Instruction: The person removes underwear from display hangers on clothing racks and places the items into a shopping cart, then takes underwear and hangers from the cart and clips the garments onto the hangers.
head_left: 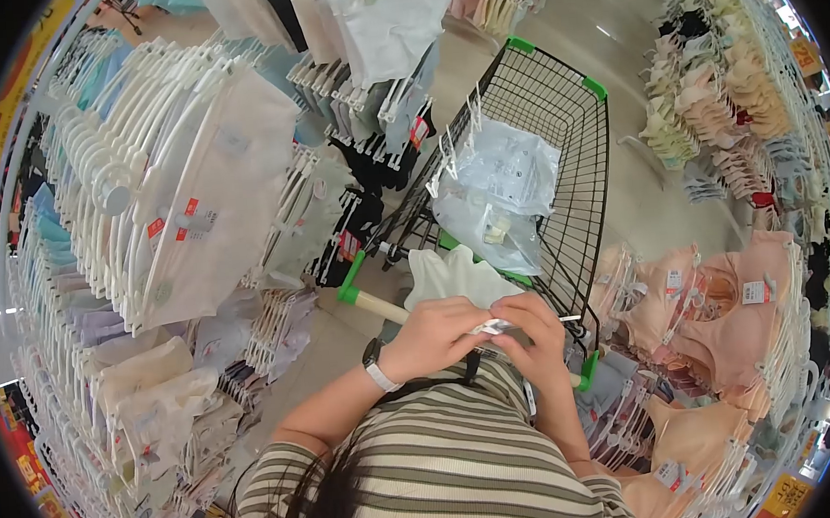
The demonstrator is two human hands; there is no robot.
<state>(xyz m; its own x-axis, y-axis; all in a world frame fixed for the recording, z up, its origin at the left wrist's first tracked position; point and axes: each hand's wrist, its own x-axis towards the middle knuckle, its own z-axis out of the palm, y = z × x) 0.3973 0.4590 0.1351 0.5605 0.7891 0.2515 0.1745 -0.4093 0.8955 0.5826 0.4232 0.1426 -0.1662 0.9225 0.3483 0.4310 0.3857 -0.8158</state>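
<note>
Close to my waist, my left hand (pixel 437 335) and my right hand (pixel 534 335) meet with bent, closed fingers around a white hanger (pixel 569 318). One end of it sticks out past my right fingers; most of its length is hidden by my hands. A pale cream garment (pixel 450 278) with a wavy edge spreads out just beyond my left fingers, over the cart side. Something small, white and shiny shows between my fingertips, too small to make out. Beyond the garment, clear plastic packages (pixel 496 181) with white hangers lie in the shopping cart (pixel 592 237).
The cart's pale handle (pixel 380 306) with green ends crosses in front of me. Garments on white hangers (pixel 217 177) crowd the left rack. Bras (pixel 726 305) hang close at right, and more underwear (pixel 711 84) lines the far right. The aisle floor (pixel 610 24) runs ahead.
</note>
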